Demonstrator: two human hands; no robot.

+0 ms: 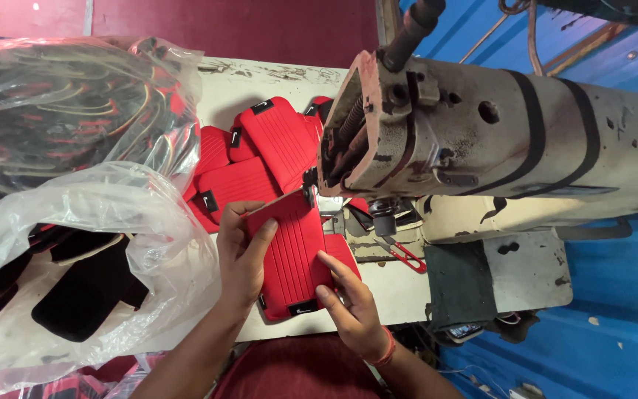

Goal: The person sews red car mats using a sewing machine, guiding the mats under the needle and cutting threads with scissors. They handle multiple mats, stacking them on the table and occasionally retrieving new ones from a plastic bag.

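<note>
**Red Ribbed Panel Under the Needle Head**

Nearest to me lay the clear plastic bag (75, 222) at my left, bulging over the table edge, with black and pale cut pieces showing through its film. Behind it a second bag (53, 103) held darker pieces with red and yellow lines, though the glare hid what they were.

Moving right, my left hand (241, 255) gripped the red ribbed panel (293, 255) along its left edge, thumb on top and fingers curled beneath. That panel sat on the pale table (260, 81) directly before me, its far end just reaching the foot of the sewing machine (496, 140), its near end carrying a small black tab. Beyond it, more red ribbed pieces (260, 159) lay heaped against the bags, some with the same black tabs.

My right hand (352, 299), a red thread band at the wrist, was open rather than clenched: the fingertips pressed flat on the panel's right side, holding it down without closing round it.

Further right, red-handled snips (404, 253) rested on the machine bed just beside the panel. Above stood the worn, grey-white machine head, banded with black tape, and past it a blue surface (614, 325).
</note>
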